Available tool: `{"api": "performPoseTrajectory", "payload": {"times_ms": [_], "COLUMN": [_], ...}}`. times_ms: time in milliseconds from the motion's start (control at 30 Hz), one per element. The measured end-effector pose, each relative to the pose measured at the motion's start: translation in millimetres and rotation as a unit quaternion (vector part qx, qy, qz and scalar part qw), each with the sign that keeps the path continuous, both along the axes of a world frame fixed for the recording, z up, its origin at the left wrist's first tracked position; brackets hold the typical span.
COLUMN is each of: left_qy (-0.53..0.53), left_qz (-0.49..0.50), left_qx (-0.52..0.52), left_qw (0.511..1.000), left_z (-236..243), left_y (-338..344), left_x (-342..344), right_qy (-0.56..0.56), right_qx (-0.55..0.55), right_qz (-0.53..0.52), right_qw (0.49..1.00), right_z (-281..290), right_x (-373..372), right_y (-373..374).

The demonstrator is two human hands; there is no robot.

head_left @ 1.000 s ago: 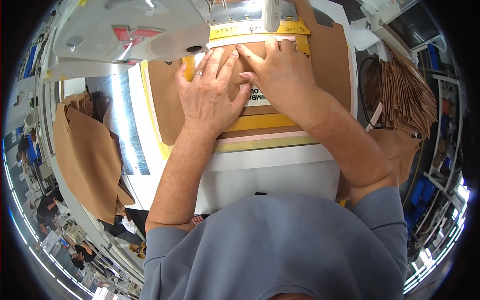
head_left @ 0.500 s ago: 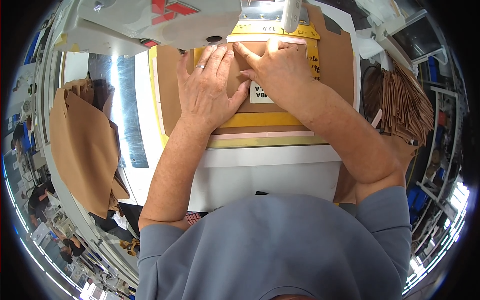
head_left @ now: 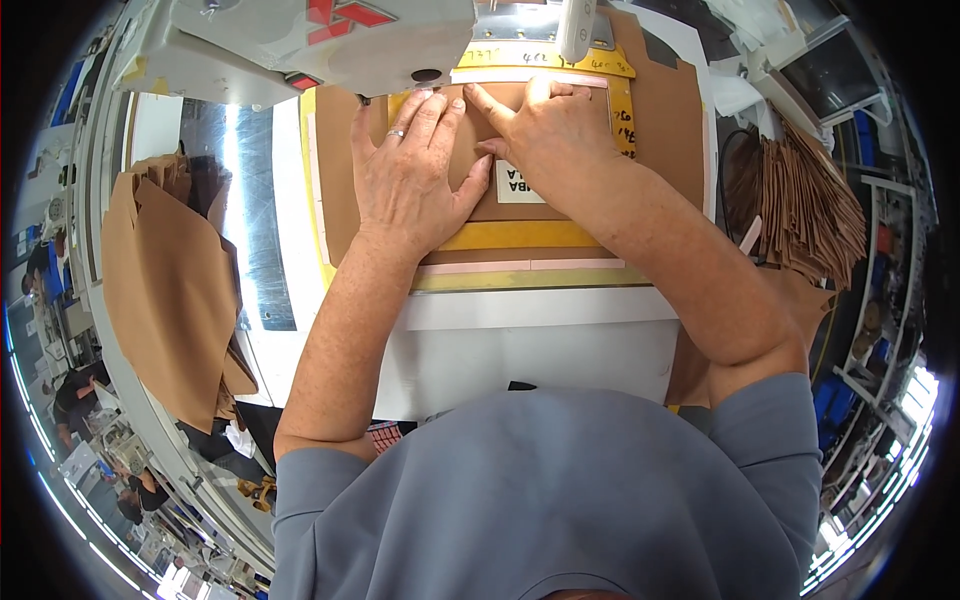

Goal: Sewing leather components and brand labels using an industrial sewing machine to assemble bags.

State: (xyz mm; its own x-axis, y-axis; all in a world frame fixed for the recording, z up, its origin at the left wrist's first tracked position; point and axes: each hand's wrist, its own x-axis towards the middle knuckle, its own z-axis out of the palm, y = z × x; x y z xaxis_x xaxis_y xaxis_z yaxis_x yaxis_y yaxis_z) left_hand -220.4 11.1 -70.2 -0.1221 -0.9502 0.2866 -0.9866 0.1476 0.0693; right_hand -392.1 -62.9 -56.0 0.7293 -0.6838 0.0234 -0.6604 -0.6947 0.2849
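A brown leather-like piece (head_left: 490, 210) lies in a yellow template frame (head_left: 520, 236) with handwritten marks, with a white label (head_left: 520, 182) at its middle. My left hand (head_left: 410, 180) rests spread on the piece, fingertips close beside the white machine head (head_left: 370, 45), partly hidden at their tips. My right hand (head_left: 560, 150) presses on the piece, index finger stretched toward its upper edge, other fingers bent and thumb near the label. A pale strip (head_left: 530, 78) runs just beyond my fingers. A white cylindrical machine part (head_left: 577, 28) hangs above the frame.
Loose brown sheets (head_left: 165, 290) lie at the left beside a shiny metal plate (head_left: 262, 270). A fanned stack of brown pieces (head_left: 800, 200) stands at the right near a metal rack (head_left: 870, 280). Co-workers (head_left: 80, 405) are at benches along the far left.
The view has shifted, and the machine head appears farther right, over the frame's upper left. My hands and the piece sit slightly higher in view. Both hands keep much the same pose.
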Motion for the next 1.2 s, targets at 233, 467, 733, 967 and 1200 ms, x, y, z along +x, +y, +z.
{"api": "performPoseTrajectory", "payload": {"times_ms": [233, 467, 733, 967, 1200], "left_qy": [-0.009, -0.027, -0.05, -0.104, -0.125], "left_qz": [0.004, 0.017, 0.024, 0.043, 0.052], "left_qx": [-0.002, 0.009, 0.022, 0.046, 0.055], "left_qw": [1.0, 0.999, 0.998, 0.993, 0.989], "left_z": [0, 4, 8, 10, 13], "left_y": [1, 4, 3, 2, 3], "left_x": [4, 12, 18, 23, 29], "right_qy": [0.012, 0.004, -0.041, -0.051, -0.147], "right_qx": [0.025, 0.013, -0.003, -0.008, -0.017], "right_qz": [-0.003, -0.003, 0.007, 0.028, 0.053], "right_qw": [1.0, 1.0, 0.999, 0.998, 0.988], "right_z": [2, 12, 0, -2, -14], "right_x": [7, 13, 9, 4, -1], "right_y": [0, 4, 2, 0, -3]}}
